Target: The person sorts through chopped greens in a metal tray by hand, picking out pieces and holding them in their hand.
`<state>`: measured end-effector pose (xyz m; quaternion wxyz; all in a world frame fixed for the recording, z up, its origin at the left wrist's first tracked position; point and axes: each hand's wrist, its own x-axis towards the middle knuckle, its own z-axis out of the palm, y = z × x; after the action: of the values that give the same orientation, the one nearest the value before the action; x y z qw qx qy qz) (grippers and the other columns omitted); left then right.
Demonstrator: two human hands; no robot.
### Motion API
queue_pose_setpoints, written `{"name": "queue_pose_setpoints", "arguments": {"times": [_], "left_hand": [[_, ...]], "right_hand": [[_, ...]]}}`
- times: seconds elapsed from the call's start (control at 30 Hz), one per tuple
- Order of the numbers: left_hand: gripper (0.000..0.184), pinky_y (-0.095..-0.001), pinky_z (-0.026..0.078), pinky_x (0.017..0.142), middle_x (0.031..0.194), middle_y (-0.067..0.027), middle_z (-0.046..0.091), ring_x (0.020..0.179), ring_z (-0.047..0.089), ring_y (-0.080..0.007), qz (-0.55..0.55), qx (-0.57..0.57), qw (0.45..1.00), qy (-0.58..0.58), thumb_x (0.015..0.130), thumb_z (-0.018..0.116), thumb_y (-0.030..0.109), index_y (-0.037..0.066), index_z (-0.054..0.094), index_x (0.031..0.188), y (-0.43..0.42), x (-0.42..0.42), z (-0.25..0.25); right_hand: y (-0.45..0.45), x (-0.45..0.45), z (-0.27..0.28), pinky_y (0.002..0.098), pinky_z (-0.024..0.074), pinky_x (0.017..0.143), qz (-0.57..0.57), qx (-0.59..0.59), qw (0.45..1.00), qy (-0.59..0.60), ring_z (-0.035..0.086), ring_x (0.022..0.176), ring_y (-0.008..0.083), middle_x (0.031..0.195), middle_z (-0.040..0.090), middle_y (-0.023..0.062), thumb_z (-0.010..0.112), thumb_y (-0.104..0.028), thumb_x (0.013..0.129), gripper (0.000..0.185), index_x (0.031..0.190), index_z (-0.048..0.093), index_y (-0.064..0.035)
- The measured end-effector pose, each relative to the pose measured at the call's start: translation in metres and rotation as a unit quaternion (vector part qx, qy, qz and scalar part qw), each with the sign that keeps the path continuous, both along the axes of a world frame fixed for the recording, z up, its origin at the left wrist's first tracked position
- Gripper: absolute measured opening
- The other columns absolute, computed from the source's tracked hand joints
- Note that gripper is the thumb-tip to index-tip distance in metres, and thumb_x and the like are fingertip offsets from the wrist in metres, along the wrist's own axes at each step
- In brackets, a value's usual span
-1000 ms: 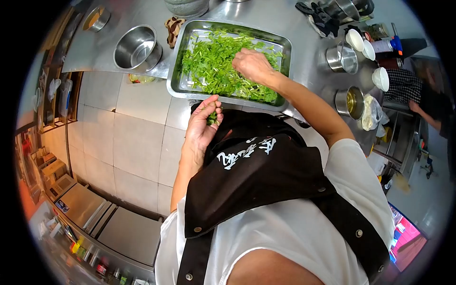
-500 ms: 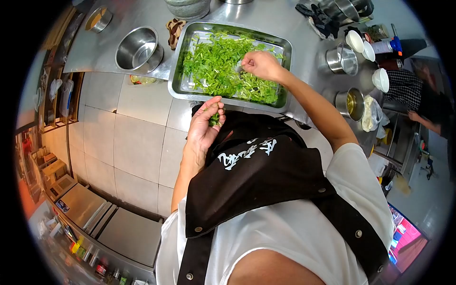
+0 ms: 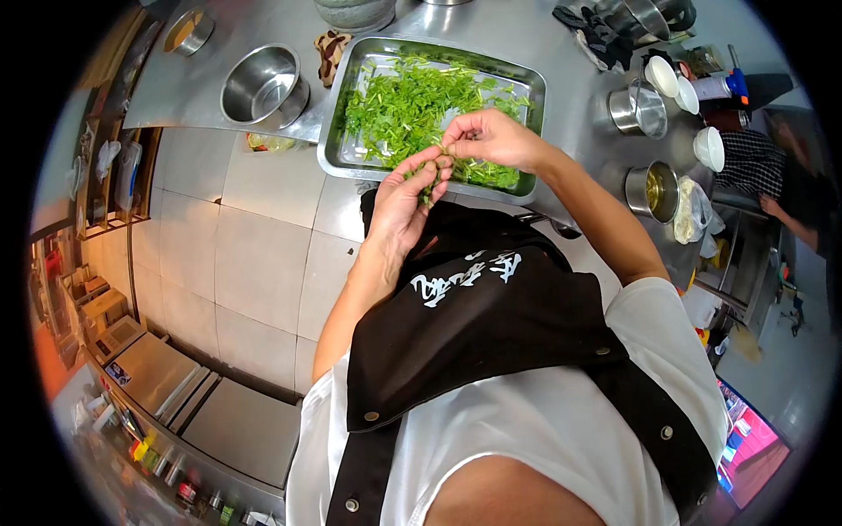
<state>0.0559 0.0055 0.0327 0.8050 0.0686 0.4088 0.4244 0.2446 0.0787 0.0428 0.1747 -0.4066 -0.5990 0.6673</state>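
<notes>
Chopped leafy greens, which look like coriander (image 3: pixel 399 110), lie heaped in a rectangular metal tray (image 3: pixel 351 171) on the steel counter. My left hand (image 3: pixel 408 200) is closed around a small bunch of the same greens, just off the tray's near edge. Above that edge, my right hand (image 3: pixel 500 142) is closed in a pinch, its fingertips meeting those of my left hand. What sits between the right fingertips is too small to make out.
A steel pot (image 3: pixel 263 86) stands left of the tray beside a patterned cloth (image 3: pixel 330 57). To the right are a lidless pot (image 3: pixel 652 191), a handled pot (image 3: pixel 638 110), white bowls (image 3: pixel 709 149) and a plastic bag (image 3: pixel 693 210). Another person (image 3: pixel 794 193) stands at far right.
My right hand has come from over the greens toward me and down to my left hand. My left hand has risen slightly to the right, and the fingertips now meet.
</notes>
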Motion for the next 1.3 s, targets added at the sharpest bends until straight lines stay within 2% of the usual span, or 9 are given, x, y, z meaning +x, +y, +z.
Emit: {"name": "queue_pose_setpoints", "arguments": {"times": [0.07,0.1,0.4,0.53,0.67,0.9,1.1,1.2,1.3], "left_hand": [[0.022,-0.0228,0.053,0.073,0.097,-0.0085,0.063,0.085,0.062,-0.014,0.033,-0.011,0.999,-0.004,0.089,0.055,0.002,0.001,0.056,0.111,0.0,0.004,0.002],[0.021,-0.0238,0.053,0.075,0.099,-0.0094,0.062,0.086,0.063,-0.0152,0.036,-0.017,0.999,-0.006,0.089,0.055,0.001,0.001,0.057,0.11,0.0,0.004,0.001],[0.022,-0.0206,0.054,0.065,0.087,-0.0067,0.064,0.074,0.063,-0.0125,0.05,-0.009,0.999,0.013,0.087,0.062,0.01,0.001,0.058,0.106,-0.004,0.002,-0.008],[0.02,-0.0196,0.052,0.062,0.087,-0.0066,0.064,0.069,0.06,-0.0096,0.035,-0.018,0.999,-0.014,0.087,0.063,0.01,0.002,0.059,0.104,-0.009,-0.009,-0.015],[0.02,-0.0202,0.051,0.063,0.088,-0.0066,0.064,0.07,0.059,-0.0097,0.035,-0.035,0.998,-0.04,0.087,0.061,0.008,0.002,0.059,0.106,-0.019,-0.022,-0.022],[0.023,-0.0206,0.051,0.065,0.089,-0.0068,0.064,0.071,0.059,-0.0109,0.03,-0.031,0.997,-0.057,0.085,0.061,0.004,0.003,0.059,0.108,-0.031,-0.036,-0.03],[0.014,-0.0202,0.05,0.065,0.088,-0.0079,0.063,0.071,0.058,-0.0108,0.014,0.019,0.998,0.057,0.087,0.061,0.009,0.003,0.06,0.101,-0.031,-0.029,-0.013],[0.012,-0.0205,0.049,0.064,0.089,-0.0089,0.064,0.072,0.058,-0.0111,0.018,0.039,0.999,0.028,0.089,0.06,0.013,0.004,0.059,0.097,-0.032,-0.034,-0.023],[0.012,-0.0211,0.05,0.064,0.09,-0.0097,0.064,0.072,0.059,-0.0118,0.025,0.051,0.998,-0.01,0.089,0.059,0.014,0.004,0.059,0.095,-0.032,-0.036,-0.026]], "right_hand": [[-0.005,-0.004,-0.005,0.0257,0.0463,0.068,-0.001,0.039,0.999,0.016,0.057,0.073,0.0094,0.079,0.065,0.0021,0.062,-0.013,0.082,0.014,0.091,0.067,-0.0029],[-0.006,-0.006,0.003,0.0259,0.0473,0.077,0.023,0.048,0.997,-0.056,0.06,0.085,0.0115,0.088,0.065,0.0046,0.053,-0.003,0.088,0.013,0.096,0.063,0.0011],[-0.032,-0.011,0.018,0.0293,0.0476,0.075,0.054,0.226,0.963,-0.138,0.06,0.083,0.0177,0.094,0.064,0.0077,0.057,-0.01,0.086,0.021,0.106,0.064,-0.0055],[-0.03,0.011,0.038,0.0256,0.0462,0.071,-0.012,0.046,0.999,-0.01,0.057,0.081,0.0095,0.094,0.064,0.0016,0.056,-0.01,0.087,0.026,0.112,0.063,-0.0078],[0.008,0.058,0.015,0.0248,0.0447,0.072,-0.172,0.115,0.973,-0.106,0.055,0.083,0.0059,0.094,0.064,0.0002,0.054,-0.011,0.088,0.036,0.124,0.055,-0.0105],[0.002,0.057,-0.029,0.0268,0.0438,0.084,-0.067,0.083,0.992,-0.073,0.056,0.095,0.0143,0.099,0.062,0.0081,0.051,-0.007,0.089,0.045,0.133,0.042,-0.0061],[0.004,0.044,-0.034,0.0272,0.0456,0.08,-0.051,-0.008,0.997,-0.054,0.057,0.094,0.016,0.106,0.061,0.0095,0.052,-0.012,0.089,0.045,0.132,0.043,-0.0059],[0.01,0.052,-0.042,0.0258,0.0462,0.077,-0.116,0.118,0.972,-0.165,0.055,0.095,0.0132,0.109,0.057,0.0069,0.051,-0.01,0.089,0.043,0.132,0.043,-0.0073],[0.015,0.052,-0.028,0.0264,0.0466,0.078,-0.189,0.011,0.978,-0.086,0.056,0.096,0.0146,0.111,0.057,0.007,0.051,-0.012,0.089,0.041,0.13,0.045,-0.0069]]}}
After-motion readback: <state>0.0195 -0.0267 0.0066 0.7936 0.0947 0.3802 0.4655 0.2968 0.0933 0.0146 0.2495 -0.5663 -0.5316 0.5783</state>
